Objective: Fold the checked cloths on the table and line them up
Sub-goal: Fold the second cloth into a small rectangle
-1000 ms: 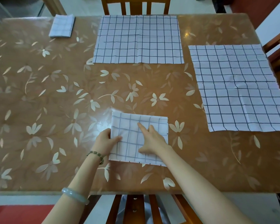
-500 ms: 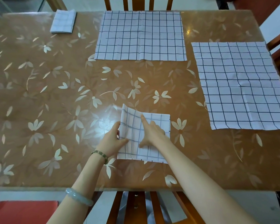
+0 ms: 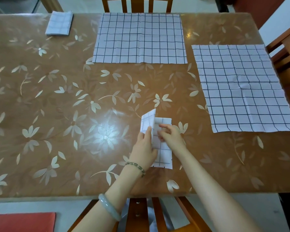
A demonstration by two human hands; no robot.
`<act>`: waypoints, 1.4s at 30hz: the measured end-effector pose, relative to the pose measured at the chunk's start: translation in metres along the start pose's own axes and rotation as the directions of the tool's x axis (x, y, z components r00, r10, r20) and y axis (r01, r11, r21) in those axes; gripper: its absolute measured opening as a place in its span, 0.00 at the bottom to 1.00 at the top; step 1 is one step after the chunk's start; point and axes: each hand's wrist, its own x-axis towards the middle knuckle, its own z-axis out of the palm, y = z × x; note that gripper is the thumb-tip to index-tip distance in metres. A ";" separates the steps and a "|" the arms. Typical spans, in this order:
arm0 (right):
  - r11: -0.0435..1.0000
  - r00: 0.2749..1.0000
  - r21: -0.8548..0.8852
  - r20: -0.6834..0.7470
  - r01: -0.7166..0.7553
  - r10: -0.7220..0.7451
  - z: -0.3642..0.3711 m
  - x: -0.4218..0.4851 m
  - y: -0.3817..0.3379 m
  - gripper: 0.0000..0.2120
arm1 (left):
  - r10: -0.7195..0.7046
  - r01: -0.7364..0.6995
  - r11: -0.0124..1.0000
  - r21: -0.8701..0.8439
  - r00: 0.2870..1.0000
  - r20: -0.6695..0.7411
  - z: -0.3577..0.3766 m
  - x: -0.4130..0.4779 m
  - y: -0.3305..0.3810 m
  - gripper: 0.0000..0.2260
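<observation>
Head view is looking down over the table (image 3: 40, 101), a brown top with a pale flower pattern.

- Small cloth (image 3: 164, 158), white with dark checks, is lying near the front edge, a little right of centre, already narrowed by folding.
- Left hand (image 3: 145, 146) is gripping the cloth's left flap (image 3: 148, 121) and holding it raised, nearly upright, above the half that is lying flat.
- Right hand (image 3: 172, 138) is resting on the flat half. Its fingertips are pressing down just beside the raised flap, slightly bent but closing round nothing.
- Far cloth (image 3: 139, 37) is lying spread out flat at the far edge, about centre, with crease lines showing.
- Right cloth (image 3: 241, 87) is lying spread out flat along the right side, its outer edge reaching the table's rim. Bare table is showing between it and the far cloth.
- Folded cloth (image 3: 59, 23), a small neat square, is sitting at the far left corner, well apart from everything else.
- Beaded bracelet (image 3: 136, 165) is sitting on the left wrist, with a pale bangle (image 3: 109, 208) further up the forearm.
- Near chair (image 3: 137, 213) is standing under the front edge between the arms. Another chair (image 3: 136, 4) is standing at the far side behind the far cloth, and a third (image 3: 285, 52) is at the right.
- Red surface (image 3: 22, 221) is showing at the bottom left, below the table edge.
</observation>
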 end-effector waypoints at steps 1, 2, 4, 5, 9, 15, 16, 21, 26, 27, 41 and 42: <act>0.996 0.997 0.083 -0.078 0.012 -0.006 -0.007 -0.002 -0.001 0.06 | -0.004 0.003 0.999 0.055 1.000 0.012 0.008 0.002 0.004 0.33; 0.991 0.989 0.130 -0.146 0.020 -0.001 -0.012 -0.002 -0.003 0.07 | -0.007 0.006 0.995 0.095 1.000 0.017 0.015 0.003 0.009 0.33; 0.991 0.978 0.133 -0.206 0.004 0.024 -0.020 -0.002 -0.009 0.11 | -0.010 0.006 0.988 0.152 1.000 0.028 0.028 0.007 0.019 0.33; 0.994 0.978 0.110 -0.204 -0.011 0.034 -0.022 -0.001 -0.010 0.14 | -0.011 0.005 0.984 0.178 0.999 0.033 0.033 0.008 0.022 0.32; 0.997 0.980 -0.043 -0.195 -0.061 0.051 -0.022 0.003 -0.006 0.12 | -0.049 0.033 0.976 0.217 0.996 0.070 0.050 0.017 0.026 0.30; 0.978 0.978 -0.190 -0.205 -0.085 0.045 -0.024 0.004 -0.008 0.13 | -0.028 0.029 0.999 0.046 1.000 -0.006 0.047 0.016 0.016 0.24; 0.975 0.980 -0.204 -0.194 -0.087 0.046 -0.024 0.004 -0.008 0.10 | -0.043 0.045 0.999 0.022 0.996 -0.084 0.042 0.018 0.007 0.21; 0.984 0.980 -0.166 -0.195 -0.072 0.039 -0.024 -0.004 -0.009 0.08 | -0.201 0.164 0.973 -0.161 0.946 -0.254 0.014 0.031 -0.035 0.12; 0.998 0.981 -0.056 -0.195 -0.035 0.023 -0.015 -0.013 -0.023 0.09 | -0.072 0.045 0.969 -0.241 0.992 -0.105 0.002 0.024 -0.021 0.31; 0.999 0.983 -0.025 -0.183 -0.021 0.016 -0.011 -0.014 -0.030 0.07 | -0.043 0.026 0.979 -0.203 0.996 -0.082 0.001 0.021 -0.017 0.37; 0.517 0.947 -0.817 0.100 0.254 -0.306 -0.001 -0.012 -0.003 0.20 | -0.444 0.370 0.875 -0.312 0.870 -0.214 -0.060 0.022 -0.071 0.12; 0.478 0.945 -0.832 0.158 0.283 -0.285 0.000 -0.011 0.000 0.23 | -0.443 0.372 0.877 -0.305 0.871 -0.211 -0.061 0.023 -0.072 0.11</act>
